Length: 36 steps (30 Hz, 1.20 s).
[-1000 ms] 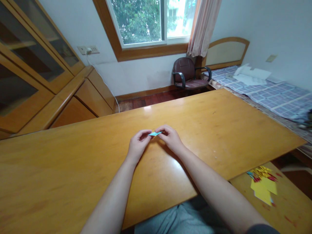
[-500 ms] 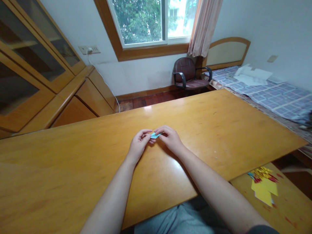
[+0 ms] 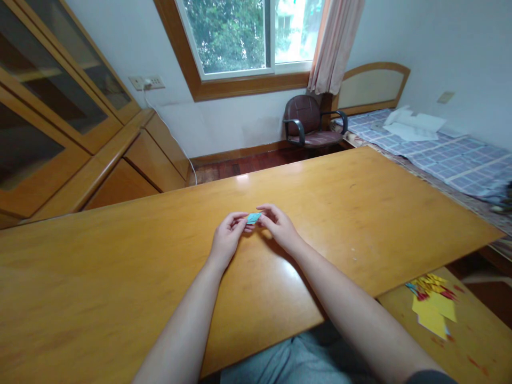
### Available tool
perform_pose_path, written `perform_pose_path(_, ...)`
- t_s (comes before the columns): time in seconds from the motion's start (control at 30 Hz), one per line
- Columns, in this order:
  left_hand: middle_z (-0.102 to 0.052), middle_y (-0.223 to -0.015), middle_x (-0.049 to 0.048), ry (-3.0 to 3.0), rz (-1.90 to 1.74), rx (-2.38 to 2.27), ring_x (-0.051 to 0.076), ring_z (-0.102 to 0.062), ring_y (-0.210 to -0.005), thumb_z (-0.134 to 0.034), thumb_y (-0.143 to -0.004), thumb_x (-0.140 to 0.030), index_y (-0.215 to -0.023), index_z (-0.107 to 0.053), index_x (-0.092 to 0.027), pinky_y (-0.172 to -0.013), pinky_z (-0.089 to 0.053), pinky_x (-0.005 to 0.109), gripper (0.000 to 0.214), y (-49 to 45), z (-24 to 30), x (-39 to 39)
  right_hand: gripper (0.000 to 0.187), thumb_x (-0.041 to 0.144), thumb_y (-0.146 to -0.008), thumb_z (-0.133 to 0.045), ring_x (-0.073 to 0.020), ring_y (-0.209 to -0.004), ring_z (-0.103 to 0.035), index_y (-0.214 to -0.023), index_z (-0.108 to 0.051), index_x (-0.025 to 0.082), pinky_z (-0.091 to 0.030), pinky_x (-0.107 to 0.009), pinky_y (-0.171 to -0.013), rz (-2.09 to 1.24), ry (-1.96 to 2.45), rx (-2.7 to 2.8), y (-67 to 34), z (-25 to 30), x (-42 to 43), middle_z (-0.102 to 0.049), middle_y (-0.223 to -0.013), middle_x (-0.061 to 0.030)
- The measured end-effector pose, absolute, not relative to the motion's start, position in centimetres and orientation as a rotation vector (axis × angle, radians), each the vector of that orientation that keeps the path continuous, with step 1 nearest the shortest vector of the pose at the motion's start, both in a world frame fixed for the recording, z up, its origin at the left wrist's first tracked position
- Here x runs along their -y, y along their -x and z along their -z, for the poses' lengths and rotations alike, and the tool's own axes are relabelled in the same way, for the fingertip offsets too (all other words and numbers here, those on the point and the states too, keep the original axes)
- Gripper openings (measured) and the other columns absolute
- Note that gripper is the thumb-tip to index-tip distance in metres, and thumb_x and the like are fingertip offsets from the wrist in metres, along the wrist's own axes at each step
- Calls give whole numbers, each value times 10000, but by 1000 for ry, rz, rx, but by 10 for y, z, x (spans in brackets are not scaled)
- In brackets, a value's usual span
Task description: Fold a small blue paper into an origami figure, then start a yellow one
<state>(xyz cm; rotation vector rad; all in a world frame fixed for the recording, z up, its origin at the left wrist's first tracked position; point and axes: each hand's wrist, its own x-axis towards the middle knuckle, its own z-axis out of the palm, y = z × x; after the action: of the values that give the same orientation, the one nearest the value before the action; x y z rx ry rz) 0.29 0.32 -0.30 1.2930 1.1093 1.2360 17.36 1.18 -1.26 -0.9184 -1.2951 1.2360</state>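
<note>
Hands: left hand [image 3: 226,242] and right hand [image 3: 280,229] both pinched a small blue folded paper [image 3: 253,217] at the fingertips, over the tabletop's [image 3: 360,213] middle | Step: seemingly creasing it; further folding would need fine fingertip control | Unclear: fold shape; paper partly hidden by fingers

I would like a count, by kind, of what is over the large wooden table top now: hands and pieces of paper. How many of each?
Hands: 2, the left hand and the right hand.
Blue folded paper: 1, pinched between the fingertips of both hands.
Total: 3, all over the wooden table.
</note>
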Motion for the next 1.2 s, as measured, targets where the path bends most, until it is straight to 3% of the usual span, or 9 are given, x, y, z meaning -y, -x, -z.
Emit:
perform_pose_path(0.2, -716, -864, 52, -1286, -1259, -1119, 179, -691, -726, -717, -785, -444, -993, -630, -154, -702, -573, 301, 367, -2, 1, -2, 289, 411, -878, -578, -164, -807, -641, -1097, -596, 223, -522, -300, -773, -1327, 867, 1236, -174, 10, -10, -651, -867, -13)
perform_pose_path(0.43, -712, -858, 48, -1316, -1217, -1088, 180, -692, -755, -709, -804, -431, -1016, -631, -157, -719, -574, 299, 355, -1, 5, -3, 307, 346, -806, -675, -148, -772, -592, -1075, -630, 205, -465, -269, -727, -1228, 973, 1367, -174, 11, -11, -654, -880, -7)
perform_pose_path(0.7, -714, -874, 55, -1300, -1182, -1080, 187, -702, -779, -717, -800, -457, -1052, -616, -150, -742, -581, 308, 410, -1, 9, -3, 263, 318, -786, -672, -147, -761, -572, -1016, -645, 192, -442, -275, -734, -1200, 982, 1363, -175, 13, -15, -644, -865, -2)
perform_pose_path(0.97, -715, -783, 58, -1326, -1058, -1151, 167, -673, -710, -734, -769, -485, -866, -685, -133, -707, -562, 282, 368, -2, 0, 1, 231, 302, -778, -665, -154, -776, -581, -978, -637, 191, -448, -285, -754, -1212, 976, 1313, -176, 12, -13, -644, -880, -8)
perform_pose_path(1.2, -711, -769, 61, -1318, -1069, -1138, 163, -658, -689, -733, -776, -460, -824, -688, -133, -686, -549, 280, 334, 0, -1, 1, 226, 321, -785, -668, -155, -780, -594, -967, -647, 190, -458, -288, -755, -1211, 999, 1349, -177, 7, -10, -660, -888, -11)
